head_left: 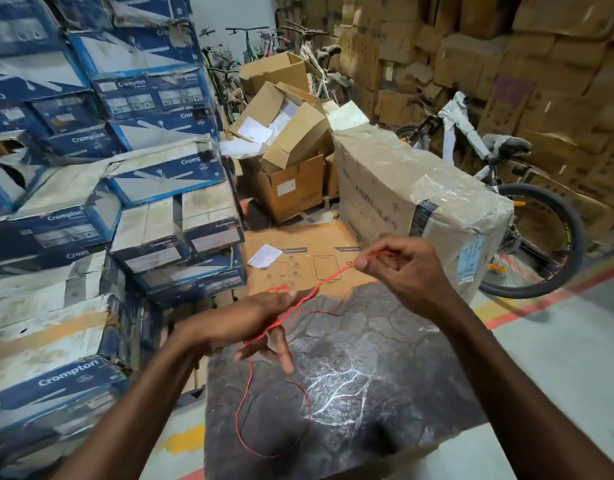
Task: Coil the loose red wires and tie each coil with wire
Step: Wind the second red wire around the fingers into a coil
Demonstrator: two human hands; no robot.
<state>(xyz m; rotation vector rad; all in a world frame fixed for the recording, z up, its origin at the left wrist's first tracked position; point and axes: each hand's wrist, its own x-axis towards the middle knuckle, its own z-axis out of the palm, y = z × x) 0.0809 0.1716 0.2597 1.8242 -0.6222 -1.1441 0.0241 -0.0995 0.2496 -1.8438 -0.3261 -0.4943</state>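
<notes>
Early days on this one imo, we're right at the start of the coiling step. There's just one red wire (321,284) being worked, and no finished or tied coil is anywhere to be seen.

The right grip (406,268) is up over the far edge of the dark patterned slab (385,358). Its thumb and forefinger are closed in a tight pinch on the wire near one end, and the other fingers are curled in loosely. From there the wire runs down and left to the left grip (260,323), near the slab's far left corner. That one looks like it's nipping the strand at the thumb and forefinger tips, with the lower fingers sticking out fairly straight and the wire crossing them. I can't tell for sure whether it's actually wrapped round a finger or just lying across.

The rest of the wire drops off the left grip into one big slack loop over the near left part of the slab. I can't see whether it's resting on the slab or hanging just above it.

My guess for the next move is for the right grip to bring its end round the left fingers for a turn, keeping light tension so the turns stack up evenly. That slack loop needs feeding in gradually or it'll kink. Thin springy wire like this will probably want to pop open, so I wouldn't let go before tying.
</notes>
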